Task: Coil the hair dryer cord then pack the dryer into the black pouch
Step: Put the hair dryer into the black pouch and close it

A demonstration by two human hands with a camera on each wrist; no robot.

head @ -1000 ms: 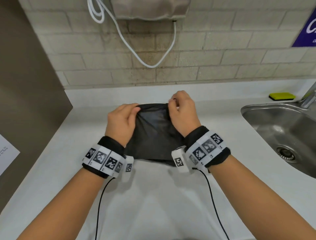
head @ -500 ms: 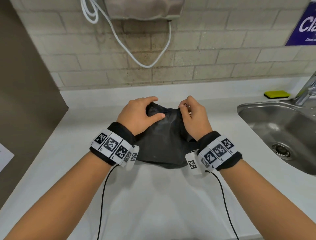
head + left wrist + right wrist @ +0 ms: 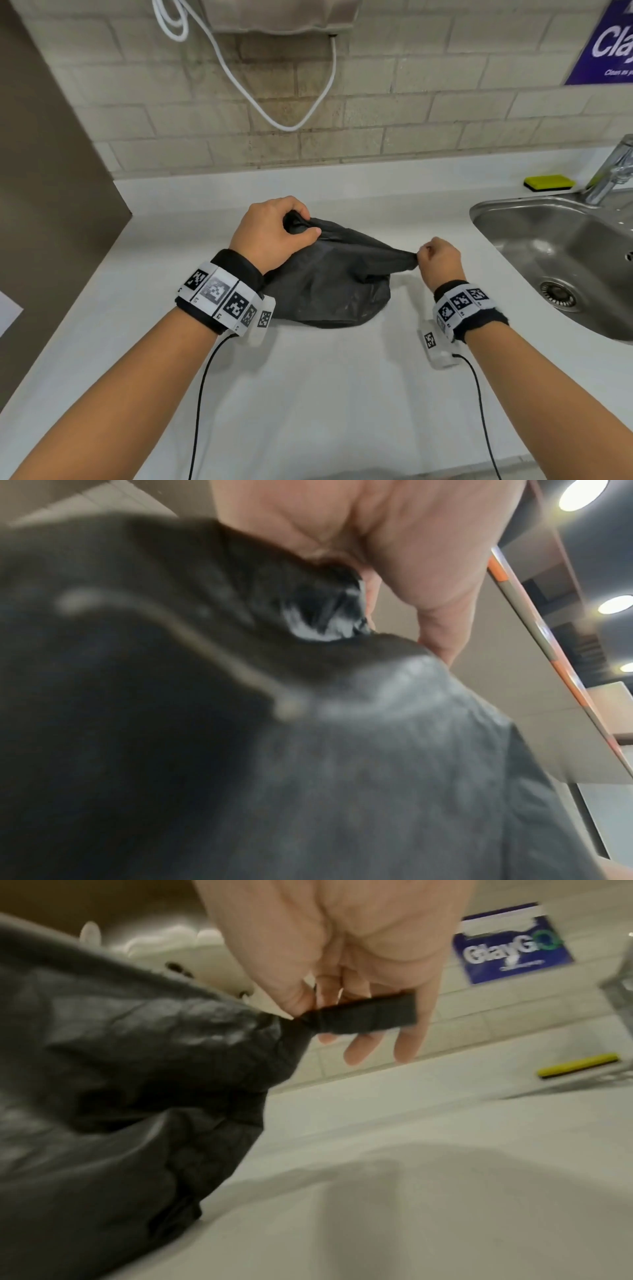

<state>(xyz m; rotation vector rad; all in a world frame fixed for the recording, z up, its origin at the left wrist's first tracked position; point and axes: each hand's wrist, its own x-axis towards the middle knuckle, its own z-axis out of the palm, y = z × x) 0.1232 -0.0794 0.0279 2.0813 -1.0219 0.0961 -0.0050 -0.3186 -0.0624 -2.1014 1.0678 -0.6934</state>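
The black pouch (image 3: 329,284) lies bulging on the white counter (image 3: 308,394); whatever fills it is hidden. My left hand (image 3: 274,233) grips the bunched mouth of the pouch at its far left end. My right hand (image 3: 438,260) pinches a flat black strap (image 3: 363,1018) at the pouch's right corner and holds it stretched to the right. In the right wrist view the strap runs between thumb and forefinger, the other fingers (image 3: 404,1042) hanging straight. The left wrist view is filled by blurred black pouch fabric (image 3: 308,750) under my left hand (image 3: 394,561).
A steel sink (image 3: 565,253) with a tap (image 3: 613,171) lies at the right, a yellow sponge (image 3: 548,182) behind it. A white cable (image 3: 274,102) hangs on the brick wall. A brown panel (image 3: 51,205) bounds the counter on the left.
My right hand has moved right and nearer, drawing the pouch corner out by its strap. My left hand has closed round the gathered mouth of the pouch, which is now bunched.
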